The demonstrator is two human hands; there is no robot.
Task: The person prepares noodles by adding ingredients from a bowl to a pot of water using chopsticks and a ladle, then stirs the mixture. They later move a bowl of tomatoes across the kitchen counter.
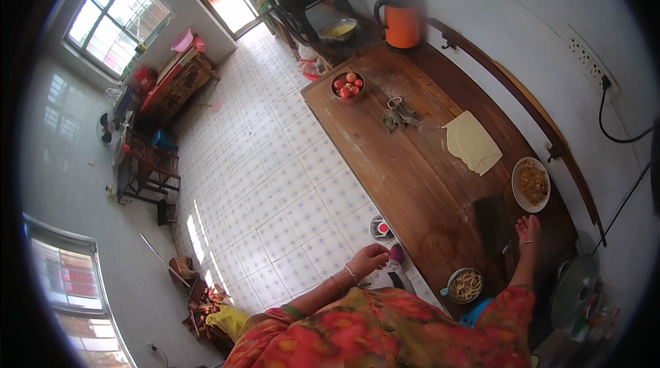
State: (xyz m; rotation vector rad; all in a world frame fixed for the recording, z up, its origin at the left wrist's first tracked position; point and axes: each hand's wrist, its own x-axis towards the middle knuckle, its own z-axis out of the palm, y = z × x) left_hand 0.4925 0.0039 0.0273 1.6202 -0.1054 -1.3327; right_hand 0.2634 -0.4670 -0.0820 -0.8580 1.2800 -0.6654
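My left hand (372,258) is held over the tiled floor, just off the table's front edge. Its fingers curl together and nothing shows in them. My right hand (528,229), palm turned up and fingers a little apart, is just below a white oval plate (530,184) of reddish-brown food. I cannot tell if the fingertips touch its rim. Left of that hand, a dark cleaver (490,222) lies flat on the wooden table (392,162). Farther up lies a sheet of rolled dough (472,141). A handled cup of cut noodles (465,285) stands near my body.
A bowl of tomatoes (348,87), a crumpled grey cloth (399,115) and an orange kettle (402,22) occupy the table's far part. Beyond is a metal bowl of yellow liquid (338,30). A wooden rail (515,89) runs along the wall. A large lid (575,290) stands at right.
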